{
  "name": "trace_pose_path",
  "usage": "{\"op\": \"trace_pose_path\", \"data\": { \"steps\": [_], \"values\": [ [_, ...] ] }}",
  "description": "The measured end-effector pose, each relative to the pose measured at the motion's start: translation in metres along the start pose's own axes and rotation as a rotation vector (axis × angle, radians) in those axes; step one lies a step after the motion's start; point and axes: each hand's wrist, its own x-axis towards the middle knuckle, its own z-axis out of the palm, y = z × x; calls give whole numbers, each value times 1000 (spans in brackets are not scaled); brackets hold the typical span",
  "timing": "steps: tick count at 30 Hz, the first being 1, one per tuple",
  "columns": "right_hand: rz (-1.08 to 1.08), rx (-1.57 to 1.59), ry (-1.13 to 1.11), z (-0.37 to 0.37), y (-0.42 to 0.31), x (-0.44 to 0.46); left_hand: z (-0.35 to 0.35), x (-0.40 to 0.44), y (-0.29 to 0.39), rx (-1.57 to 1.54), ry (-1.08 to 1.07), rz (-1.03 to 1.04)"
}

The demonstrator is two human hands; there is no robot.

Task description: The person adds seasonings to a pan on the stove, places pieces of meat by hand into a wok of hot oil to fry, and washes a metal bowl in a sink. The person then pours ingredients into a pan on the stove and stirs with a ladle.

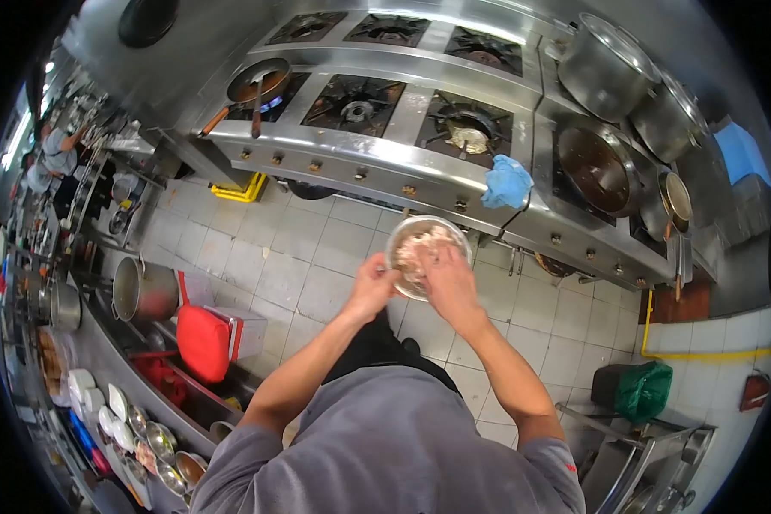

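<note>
A round metal bowl (pixel 397 278) holding pale pinkish pieces of food (pixel 414 250) is in front of my body, above the tiled floor. My left hand (pixel 373 287) is closed on the bowl's left rim, the thumb and fingers pinched together there. Over the food on the bowl's right side lies my right hand (pixel 447 276), its fingertips down among the pieces. Whether those fingers grip any food is hidden.
Ahead runs a steel stove (pixel 385 152) with several burners, a pan (pixel 270 79) and a blue cloth (pixel 506 182). Large pots (pixel 608 73) stand at the right. A red lid (pixel 202 343) and a counter with bowls are at left. Co-workers (pixel 58 154) stand far left.
</note>
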Motion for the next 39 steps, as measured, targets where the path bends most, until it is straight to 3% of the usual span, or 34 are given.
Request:
{"op": "trace_pose_path", "data": {
  "steps": [3,6,10,17,22,24,28,32,39],
  "values": [
    [213,-31,-90,-19,44,-17,53,28,-1,115,-99,-77],
    [315,-16,-25,-43,96,-36,103,58,-14,141,-310,-57],
    [416,-50,42,-75,159,-45,173,90,6,162,-403,-44],
    [795,320,226,-173,236,-11,260,158,56,140,-502,-69],
    [640,390,356,-201,288,17,287,204,64,228,-505,-57],
    [653,775,272,-207,308,31,294,214,69,201,-491,-70],
    [626,988,172,-208,343,53,301,235,73,140,-442,-103],
    [651,1068,99,-202,377,75,311,241,87,129,-352,-91],
    [343,987,-248,-190,419,110,329,243,88,67,-151,-6]
  ]
}}
